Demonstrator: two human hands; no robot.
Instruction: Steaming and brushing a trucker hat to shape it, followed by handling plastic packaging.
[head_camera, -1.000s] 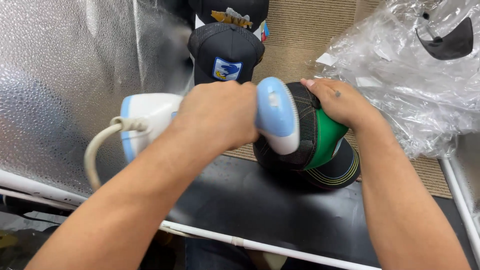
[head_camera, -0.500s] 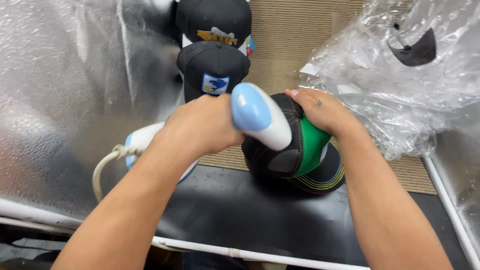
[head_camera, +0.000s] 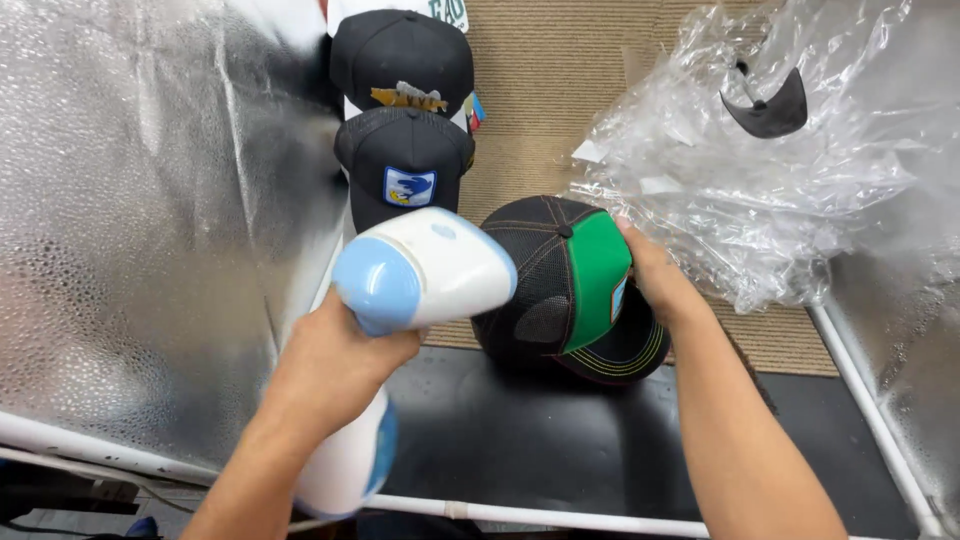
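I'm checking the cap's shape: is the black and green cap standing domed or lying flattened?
Domed. The black and green cap keeps a rounded crown, brim low toward the camera, with the right hand on its side.

A black mat (head_camera: 520, 440) covers the near part of the surface, and a tan woven mat (head_camera: 560, 90) covers the far part. The green-fronted cap (head_camera: 575, 290) rests where the two mats meet. Just left of that cap and farther back lies a black cap with a blue patch (head_camera: 403, 175), and beyond that another black cap (head_camera: 402, 60). Right of the green-fronted cap, a heap of clear plastic bags (head_camera: 790, 170) lies on the woven mat, touching the cap's far right side.
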